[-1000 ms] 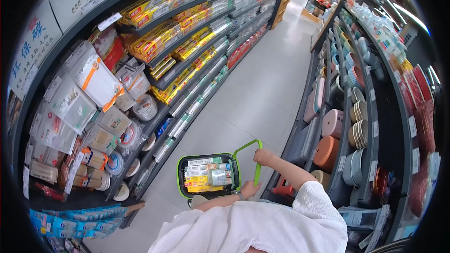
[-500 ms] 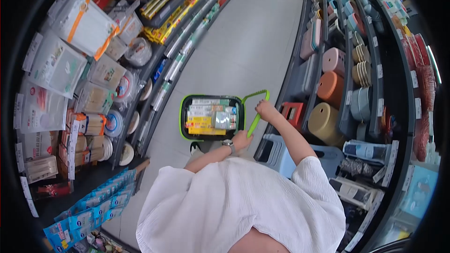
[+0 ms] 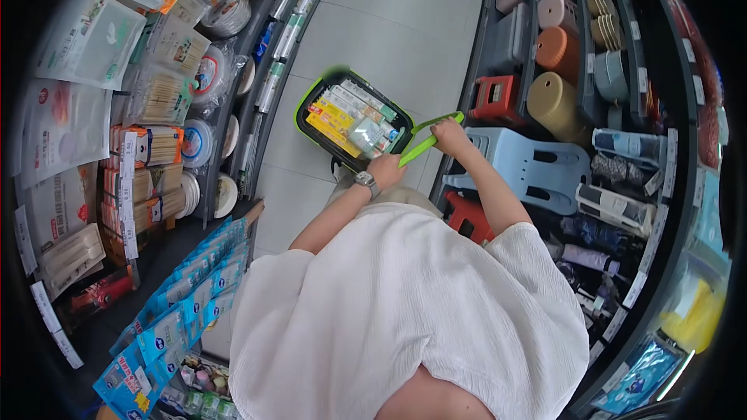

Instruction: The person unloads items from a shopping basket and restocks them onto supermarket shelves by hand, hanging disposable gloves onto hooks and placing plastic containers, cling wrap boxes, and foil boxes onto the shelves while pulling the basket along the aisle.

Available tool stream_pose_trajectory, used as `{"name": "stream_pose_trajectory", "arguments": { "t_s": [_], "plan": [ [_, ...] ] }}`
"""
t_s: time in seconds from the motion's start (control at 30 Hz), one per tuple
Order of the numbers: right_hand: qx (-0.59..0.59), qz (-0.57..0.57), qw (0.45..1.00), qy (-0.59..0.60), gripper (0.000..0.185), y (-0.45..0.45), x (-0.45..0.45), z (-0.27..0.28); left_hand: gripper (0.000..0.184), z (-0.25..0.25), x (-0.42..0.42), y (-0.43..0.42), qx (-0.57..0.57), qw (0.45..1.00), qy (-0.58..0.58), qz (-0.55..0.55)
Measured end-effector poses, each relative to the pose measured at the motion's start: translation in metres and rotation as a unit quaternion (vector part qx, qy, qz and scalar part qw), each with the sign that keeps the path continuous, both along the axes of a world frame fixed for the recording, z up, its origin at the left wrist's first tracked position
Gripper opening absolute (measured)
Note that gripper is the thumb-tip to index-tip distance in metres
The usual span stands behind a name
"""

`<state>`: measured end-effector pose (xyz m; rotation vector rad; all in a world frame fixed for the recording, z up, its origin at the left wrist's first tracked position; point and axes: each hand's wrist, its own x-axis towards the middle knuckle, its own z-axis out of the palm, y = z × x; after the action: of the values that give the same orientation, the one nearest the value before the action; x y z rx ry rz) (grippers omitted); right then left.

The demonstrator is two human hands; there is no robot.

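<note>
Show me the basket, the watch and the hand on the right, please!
Basket (image 3: 308,99): head view, the left side of its rim.
Watch (image 3: 366,180): head view, its face, on the left wrist.
Right hand (image 3: 450,137): head view, the back of the hand.

Smooth plastic in handle (image 3: 419,150) and stool (image 3: 506,165); crinkled, matt cloth in shirt (image 3: 389,280); clear, glossy plastic over wooden skewers (image 3: 159,101); metallic shine on watch (image 3: 364,180).

Black, green-rimmed basket (image 3: 317,92): white boxes (image 3: 367,99) and yellow boxes (image 3: 333,128) are laid inside, with a translucent packet (image 3: 363,136). On right-hand shelving (image 3: 531,47), pink, orange and tan plastic wares (image 3: 558,53) are stocked.
</note>
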<state>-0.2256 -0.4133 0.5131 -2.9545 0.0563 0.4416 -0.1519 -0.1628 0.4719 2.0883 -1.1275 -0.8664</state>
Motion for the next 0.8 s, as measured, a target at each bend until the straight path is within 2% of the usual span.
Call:
{"name": "stream_pose_trajectory", "arguments": {
  "t_s": [0.13, 0.27, 0.4, 0.53, 0.6, 0.8],
  "plan": [
    [0.041, 0.022, 0.998, -0.039, 0.018, 0.043, -0.047, 0.005, 0.028, 0.014, -0.026, 0.051, 0.007, 1.000, -0.021, -0.021],
    [0.103, 0.006, 0.994, -0.027, 0.019, 0.076, -0.091, 0.008, 0.024, 0.018, -0.059, 0.100, 0.037, 0.997, -0.060, -0.015],
    [0.125, -0.027, 0.990, -0.064, 0.020, 0.077, -0.144, -0.027, 0.024, 0.039, -0.096, 0.136, 0.054, 0.997, -0.052, -0.013],
    [0.152, -0.052, 0.986, -0.044, 0.016, 0.116, -0.197, -0.038, 0.025, 0.024, -0.154, 0.173, 0.098, 0.993, -0.072, -0.012],
    [0.157, -0.054, 0.986, -0.029, 0.014, 0.131, -0.206, -0.041, 0.024, 0.017, -0.179, 0.192, 0.111, 0.992, -0.040, 0.051],
    [0.145, -0.012, 0.987, -0.074, 0.011, 0.158, -0.207, -0.069, 0.019, -0.010, -0.215, 0.230, 0.085, 0.988, -0.022, 0.126]
  ]
}}
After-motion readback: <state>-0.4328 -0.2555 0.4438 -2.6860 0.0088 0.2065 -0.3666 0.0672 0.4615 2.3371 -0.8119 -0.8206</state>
